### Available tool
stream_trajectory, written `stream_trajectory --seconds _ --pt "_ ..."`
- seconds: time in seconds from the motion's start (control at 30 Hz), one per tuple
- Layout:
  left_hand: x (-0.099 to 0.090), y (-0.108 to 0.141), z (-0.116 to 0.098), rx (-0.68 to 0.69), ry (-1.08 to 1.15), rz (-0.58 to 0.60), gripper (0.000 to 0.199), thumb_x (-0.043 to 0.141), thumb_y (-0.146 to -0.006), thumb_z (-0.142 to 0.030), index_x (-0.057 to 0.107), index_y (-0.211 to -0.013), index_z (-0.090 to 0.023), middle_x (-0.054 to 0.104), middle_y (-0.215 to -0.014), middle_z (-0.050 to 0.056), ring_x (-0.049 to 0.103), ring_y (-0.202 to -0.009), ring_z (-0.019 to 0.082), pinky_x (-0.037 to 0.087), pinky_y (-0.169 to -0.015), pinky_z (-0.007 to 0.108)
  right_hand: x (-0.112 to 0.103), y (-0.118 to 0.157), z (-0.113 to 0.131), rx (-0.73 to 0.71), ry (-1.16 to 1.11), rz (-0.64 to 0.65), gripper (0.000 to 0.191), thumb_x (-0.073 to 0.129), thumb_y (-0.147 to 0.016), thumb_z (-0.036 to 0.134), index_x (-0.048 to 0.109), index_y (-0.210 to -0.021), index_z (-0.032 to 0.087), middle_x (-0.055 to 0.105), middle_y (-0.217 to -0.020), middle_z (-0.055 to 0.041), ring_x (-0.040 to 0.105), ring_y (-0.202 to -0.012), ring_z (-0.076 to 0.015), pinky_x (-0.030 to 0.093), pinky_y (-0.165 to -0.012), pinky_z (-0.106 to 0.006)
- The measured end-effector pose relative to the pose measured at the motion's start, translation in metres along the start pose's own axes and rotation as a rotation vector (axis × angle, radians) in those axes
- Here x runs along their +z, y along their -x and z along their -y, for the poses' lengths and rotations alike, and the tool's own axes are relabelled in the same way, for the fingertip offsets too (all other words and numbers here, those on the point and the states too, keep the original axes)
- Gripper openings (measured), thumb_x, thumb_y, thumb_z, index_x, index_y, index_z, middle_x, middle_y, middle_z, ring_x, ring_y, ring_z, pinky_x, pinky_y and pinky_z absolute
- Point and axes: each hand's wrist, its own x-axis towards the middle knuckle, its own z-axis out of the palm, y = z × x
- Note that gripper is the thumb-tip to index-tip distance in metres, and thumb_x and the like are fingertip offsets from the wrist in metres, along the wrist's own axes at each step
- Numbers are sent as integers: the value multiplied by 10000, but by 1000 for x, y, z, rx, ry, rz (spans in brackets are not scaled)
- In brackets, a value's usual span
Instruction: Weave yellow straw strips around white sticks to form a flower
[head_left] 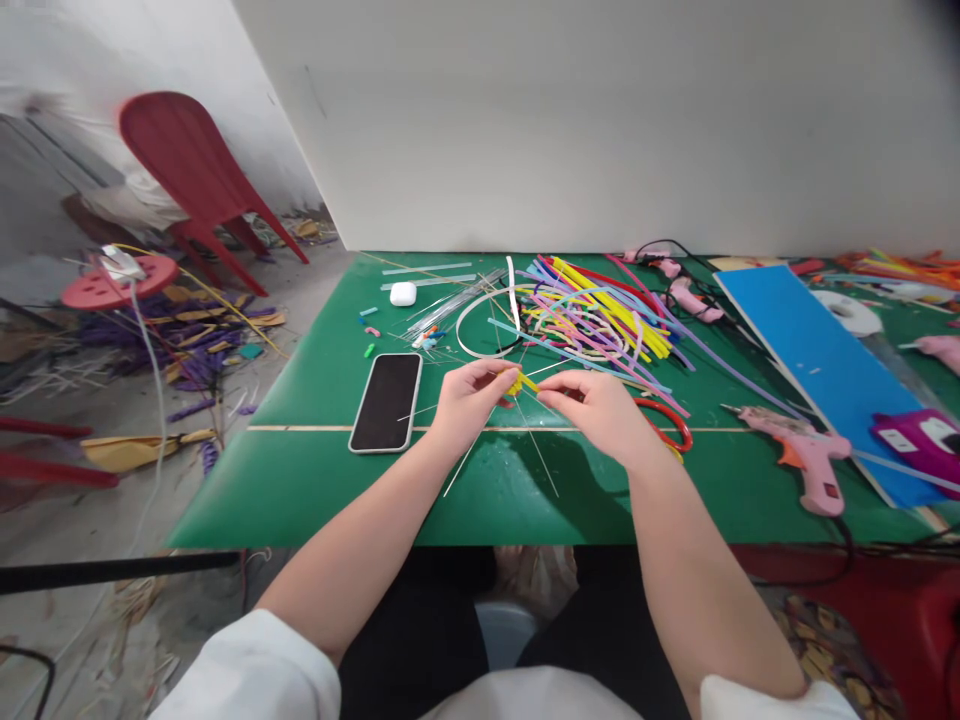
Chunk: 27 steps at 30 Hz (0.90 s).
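Over the middle of the green table my left hand (471, 398) is closed, thumb and fingers pinching a small yellow bundle at the hub of several thin wire-like rods (541, 462). These rods fan out from the hub, two toward me and others to the left and up to the right. A short yellow strip (529, 383) runs from the bundle toward my right hand (589, 408), whose thumb and fingertips are pinched on its end. Exactly how the strip meets the rods is hidden by my left fingers. A dark phone (385, 402) lies left of my left hand.
Behind my hands lie colourful pipe-cleaner-like strips (611, 310), a white hoop (459, 325) and thin clear rods (457, 300). Red-handled scissors (681, 425) rest beside my right wrist. Rightward are a pink glue gun (814, 455) and a blue board (817, 370). A white earbud case (403, 293) sits back left.
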Motion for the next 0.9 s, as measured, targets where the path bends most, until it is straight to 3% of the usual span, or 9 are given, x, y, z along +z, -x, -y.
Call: stream_trajectory --seconds 0.17,0.33,0.57,0.7,0.8,0.9 --pt "0 2 2 63 -190 -15 256 641 -709 -375 689 -830 -155 671 -773 41 584 -619 115 521 -518 214 -3 9 10 -72 325 -28 156 506 -826 253 658 -855 231 666 -850 -22 596 -764 -176 394 -626 -283" --pt "1 3 7 144 -389 -30 251 596 -748 -384 697 -850 -179 687 -809 35 600 -608 115 511 -556 221 7 17 25 -108 653 -91 188 459 -858 247 640 -834 201 640 -797 -34 584 -675 -158 320 -539 -276" --pt "3 5 4 219 -526 32 198 579 -762 -329 698 -809 -178 700 -807 36 618 -670 130 477 -557 207 7 16 31 -265 725 -106 221 432 -885 237 633 -822 171 632 -779 -32 567 -748 -152 343 -605 -261" --pt "5 7 3 148 -465 96 198 599 -746 -340 696 -809 -180 693 -789 33 601 -625 120 471 -542 208 -6 7 30 -323 769 -166 234 443 -881 261 643 -796 172 650 -775 -39 565 -791 -165 344 -620 -268" --pt "5 7 3 13 -321 154 225 627 -722 -354 690 -815 -159 680 -751 39 570 -550 102 473 -512 212 -23 0 36 -251 837 -130 209 501 -846 294 657 -758 187 661 -746 -42 572 -766 -182 331 -588 -279" --pt "5 9 -1 -87 -128 251 207 664 -696 -329 688 -790 -146 665 -694 32 568 -550 96 487 -531 211 -48 -11 44 -31 856 72 194 560 -791 315 661 -667 205 656 -665 -33 554 -630 -171 285 -506 -273"
